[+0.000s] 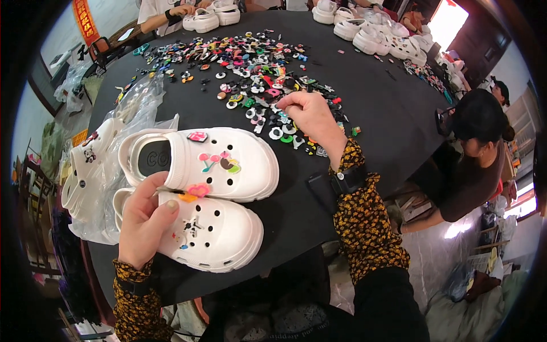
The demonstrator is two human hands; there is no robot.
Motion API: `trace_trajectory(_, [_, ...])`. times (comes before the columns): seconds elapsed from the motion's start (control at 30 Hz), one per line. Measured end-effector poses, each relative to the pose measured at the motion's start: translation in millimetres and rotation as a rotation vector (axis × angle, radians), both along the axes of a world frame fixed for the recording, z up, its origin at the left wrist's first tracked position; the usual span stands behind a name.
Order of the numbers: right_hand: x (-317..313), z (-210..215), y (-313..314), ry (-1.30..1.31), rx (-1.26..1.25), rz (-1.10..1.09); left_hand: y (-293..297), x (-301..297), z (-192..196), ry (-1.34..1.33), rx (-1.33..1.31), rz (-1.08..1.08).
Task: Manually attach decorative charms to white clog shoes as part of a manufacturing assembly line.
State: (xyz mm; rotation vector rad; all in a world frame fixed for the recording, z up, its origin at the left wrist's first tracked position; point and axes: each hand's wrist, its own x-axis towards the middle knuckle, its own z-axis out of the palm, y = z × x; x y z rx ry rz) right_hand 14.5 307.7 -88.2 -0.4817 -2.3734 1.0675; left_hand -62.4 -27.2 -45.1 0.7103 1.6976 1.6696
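Note:
In front of me lie two white clogs side by side, toes to the right. The far clog [256, 165] bears a pink charm, a cherry charm and a green-brown one. On the near clog [242, 239] sit a black-and-white charm and a small colourful one. My left hand [142, 225] is over the near clog's heel end, finger and thumb closed on a pink-and-orange shoe charm [196, 191]. My right hand [313, 117] is at the near edge of a heap of shoe charms [250, 71], fingers pinched together; what they hold, if anything, is hidden.
Left of the clogs, another white clog [85, 165] lies partly under clear plastic bags [137, 108]. More white clogs [370, 40] stand across the black table [376, 108]. A person in dark clothes [476, 154] sits at the right; another person's hands [185, 9] are at the far side.

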Motion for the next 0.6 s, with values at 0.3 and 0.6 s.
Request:
trace_trajectory(0.3, [-19.8,-27.9,-1.2,0.148,0.334,0.271,0.0,0.5,-3.5,0.02,0.028,0.005])
trace_trajectory(0.6, [-22.9,-41.6,-9.2,0.065,0.578,0.265,-1.4,0.8,-1.1,0.046,0.0,-0.009])
